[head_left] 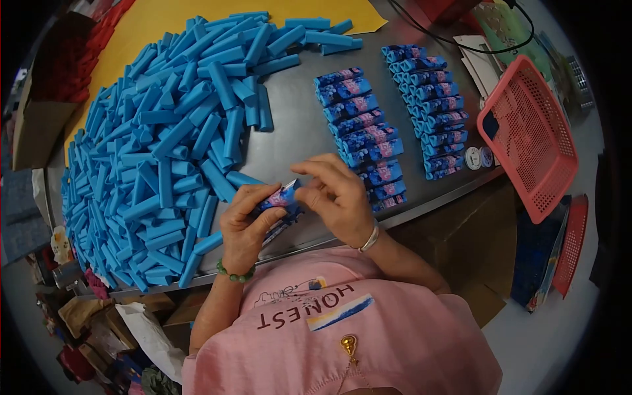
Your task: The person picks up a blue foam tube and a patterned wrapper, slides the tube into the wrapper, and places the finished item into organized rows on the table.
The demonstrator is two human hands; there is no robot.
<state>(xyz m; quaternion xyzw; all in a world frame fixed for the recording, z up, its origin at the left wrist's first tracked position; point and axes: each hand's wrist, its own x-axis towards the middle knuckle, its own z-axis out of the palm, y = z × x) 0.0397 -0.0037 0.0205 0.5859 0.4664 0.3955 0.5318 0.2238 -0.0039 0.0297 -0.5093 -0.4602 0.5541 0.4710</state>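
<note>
My left hand (249, 220) is closed around a printed wrapper (280, 197) in dark blue and pink, with a blue end showing. Close by its right end, my right hand (339, 197) has its fingers bent and apart, the thumb tip right at the wrapper. Under my hands, near the table's front edge, more printed wrapping (283, 227) shows, partly hidden. To the left spreads a big heap of blue three-sided sticks (174, 138). Beyond my right hand lies a row of wrapped blue sticks (362, 135), with a second, stacked row (438, 112) farther right.
A yellow sheet (158, 23) lies under the heap's far side on the metal table (289, 112). A pink perforated basket (530, 138) leans at the right edge, beside two small round items (478, 157). A black cable (461, 46) curves across the back; a cardboard box (49, 112) stands at left.
</note>
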